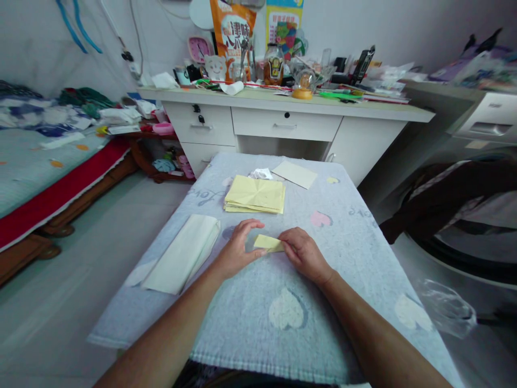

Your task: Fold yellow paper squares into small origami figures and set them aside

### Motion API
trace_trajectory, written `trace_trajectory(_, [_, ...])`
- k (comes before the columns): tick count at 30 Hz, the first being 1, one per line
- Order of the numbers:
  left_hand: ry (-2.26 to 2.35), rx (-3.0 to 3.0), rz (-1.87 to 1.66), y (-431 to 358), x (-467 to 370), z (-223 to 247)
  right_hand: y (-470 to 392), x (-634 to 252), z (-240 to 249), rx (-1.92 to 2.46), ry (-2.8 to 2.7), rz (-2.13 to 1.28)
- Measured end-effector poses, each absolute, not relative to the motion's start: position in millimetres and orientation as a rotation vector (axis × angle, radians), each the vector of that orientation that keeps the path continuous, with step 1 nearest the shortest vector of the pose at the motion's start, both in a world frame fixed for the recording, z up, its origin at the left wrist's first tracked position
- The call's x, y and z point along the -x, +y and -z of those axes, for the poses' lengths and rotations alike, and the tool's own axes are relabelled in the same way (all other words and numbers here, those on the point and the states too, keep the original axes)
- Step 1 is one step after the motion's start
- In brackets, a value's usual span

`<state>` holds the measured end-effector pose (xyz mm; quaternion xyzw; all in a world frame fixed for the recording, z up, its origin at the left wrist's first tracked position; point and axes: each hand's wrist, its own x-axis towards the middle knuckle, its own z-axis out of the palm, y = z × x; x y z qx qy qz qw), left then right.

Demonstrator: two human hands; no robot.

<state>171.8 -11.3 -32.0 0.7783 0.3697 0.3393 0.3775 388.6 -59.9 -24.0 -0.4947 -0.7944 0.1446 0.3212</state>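
A small folded piece of yellow paper (266,243) is held just above the cloth-covered table (254,323). The thumb and fingers of my right hand (304,252) pinch its right end. My left hand (239,251) is beside its left end, thumb and fingers spread apart around it; the thumb tip is close to the paper's lower edge. Beyond my hands lies a stack of creased yellow paper sheets (255,194). To the left of my left forearm rests a long, folded pale sheet (183,253).
A crumpled white tissue (260,173) and a pale card (295,174) lie behind the stack. A white desk (283,108) crowded with jars and packets stands against the wall. A bed (48,172) is at left, a washing machine (484,124) at right.
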Motion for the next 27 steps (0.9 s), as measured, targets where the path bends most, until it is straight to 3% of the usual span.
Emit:
trace_trajectory(8, [0.821, -1.659, -0.93, -13.1, -178.5, 27.7, -67.0, -381.3, 21.6, 1.202, -1.9, -0.851])
trace_trajectory(27, [0.778, -1.786, -0.966, -24.1, -180.1, 19.1, -71.1, -376.5, 21.0, 1.114, -1.981, -0.935])
